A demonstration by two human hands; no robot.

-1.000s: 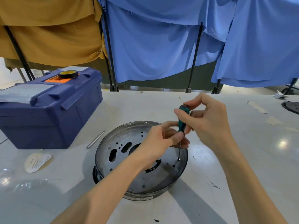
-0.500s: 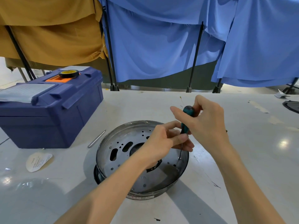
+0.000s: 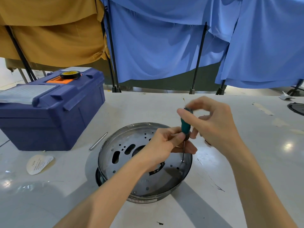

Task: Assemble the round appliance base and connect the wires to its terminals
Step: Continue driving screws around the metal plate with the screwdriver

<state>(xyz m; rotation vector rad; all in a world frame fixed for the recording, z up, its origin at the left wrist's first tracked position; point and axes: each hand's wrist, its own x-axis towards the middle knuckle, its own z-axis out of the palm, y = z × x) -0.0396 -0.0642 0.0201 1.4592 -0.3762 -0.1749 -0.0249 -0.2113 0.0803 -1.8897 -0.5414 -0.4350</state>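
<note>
The round metal appliance base (image 3: 125,155) lies on the white table (image 3: 246,162), a shallow dish with a perforated plate and oval cut-outs inside. A green-handled screwdriver (image 3: 185,125) stands upright over it, its tip on a small screw (image 3: 182,161) near the plate's right rim. My right hand (image 3: 212,125) pinches the top of the handle with thumb and fingers. My left hand (image 3: 166,143) pinches the lower end of the handle and the shaft, reaching across the dish. No wires are visible.
A blue toolbox (image 3: 49,111) with a roll of black tape (image 3: 70,74) on its lid stands at the left. A thin metal rod (image 3: 98,141) lies beside the dish, a paper label (image 3: 38,163) further left. A dark round part (image 3: 297,108) sits at the right edge.
My right hand's fingers have shifted round the handle top, as in turning it. The screwdriver stays on the same screw, and my left hand keeps its hold.
</note>
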